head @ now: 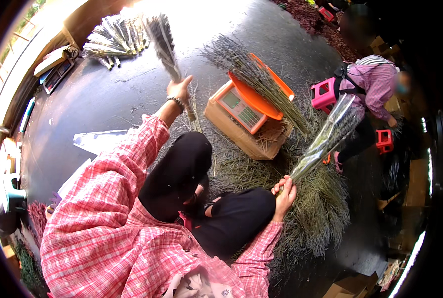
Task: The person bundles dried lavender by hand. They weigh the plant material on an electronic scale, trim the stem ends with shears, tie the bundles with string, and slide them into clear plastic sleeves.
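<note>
My left hand (179, 90), with a beaded bracelet at its wrist, is raised and grips the lower end of a wrapped bundle of dried stems (164, 43), slightly blurred. Low on the right, my right hand (285, 195) holds the stem end of another bundle in a clear plastic sleeve (323, 139), its flower end pointing up and right. Between them, an orange digital scale (240, 108) rests on a cardboard box (230, 136). Loose dried lavender-like stems (269, 87) lie across its orange pan. A large heap of similar stems (314, 212) lies beside my right hand.
Wrapped bundles (117, 35) lie on the floor at the upper left, near another scale (58, 75). Flat clear plastic (98, 140) lies left of my knee. At the right, a person (374, 83) bends forward by a pink stool (325, 95); a red stool (384, 141) stands nearby.
</note>
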{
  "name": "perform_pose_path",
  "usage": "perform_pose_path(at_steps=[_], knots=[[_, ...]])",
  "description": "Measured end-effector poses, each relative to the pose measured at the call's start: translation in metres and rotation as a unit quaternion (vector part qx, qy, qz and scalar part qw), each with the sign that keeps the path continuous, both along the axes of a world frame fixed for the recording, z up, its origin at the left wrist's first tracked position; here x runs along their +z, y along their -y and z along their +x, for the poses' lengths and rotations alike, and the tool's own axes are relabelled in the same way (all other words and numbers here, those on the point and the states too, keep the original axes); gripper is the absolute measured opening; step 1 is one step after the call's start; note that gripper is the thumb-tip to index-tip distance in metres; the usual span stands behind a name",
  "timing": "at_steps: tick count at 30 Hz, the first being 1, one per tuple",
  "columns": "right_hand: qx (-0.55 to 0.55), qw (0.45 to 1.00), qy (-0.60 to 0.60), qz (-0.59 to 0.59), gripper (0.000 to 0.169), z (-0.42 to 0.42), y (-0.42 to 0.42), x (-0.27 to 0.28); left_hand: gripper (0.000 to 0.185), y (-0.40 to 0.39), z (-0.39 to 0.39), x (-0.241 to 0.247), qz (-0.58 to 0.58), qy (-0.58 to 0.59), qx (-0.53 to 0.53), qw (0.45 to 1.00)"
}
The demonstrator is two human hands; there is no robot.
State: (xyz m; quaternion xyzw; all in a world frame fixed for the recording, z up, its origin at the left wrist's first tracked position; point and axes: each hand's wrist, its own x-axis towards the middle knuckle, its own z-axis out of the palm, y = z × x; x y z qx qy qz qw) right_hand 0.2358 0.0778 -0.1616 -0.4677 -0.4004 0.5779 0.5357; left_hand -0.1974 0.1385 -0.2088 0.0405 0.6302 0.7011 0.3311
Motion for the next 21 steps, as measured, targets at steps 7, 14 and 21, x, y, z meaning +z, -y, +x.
perform_pose_path(at_steps=[7, 14, 21], knots=[[-0.034, 0.994, 0.103, -0.032, 0.023, 0.032, 0.018, 0.013, 0.034, 0.088, -0.011, -0.248, -0.413, -0.012, 0.087, 0.906], [-0.029, 0.989, 0.112, -0.094, 0.022, 0.035, 0.016, 0.012, 0.058, 0.145, -0.051, -0.352, -0.382, 0.085, 0.013, 0.92], [-0.069, 0.985, 0.116, -0.105, 0.025, 0.035, 0.013, 0.014, 0.066, 0.086, 0.018, -0.204, -0.394, -0.429, -0.099, 0.807]])
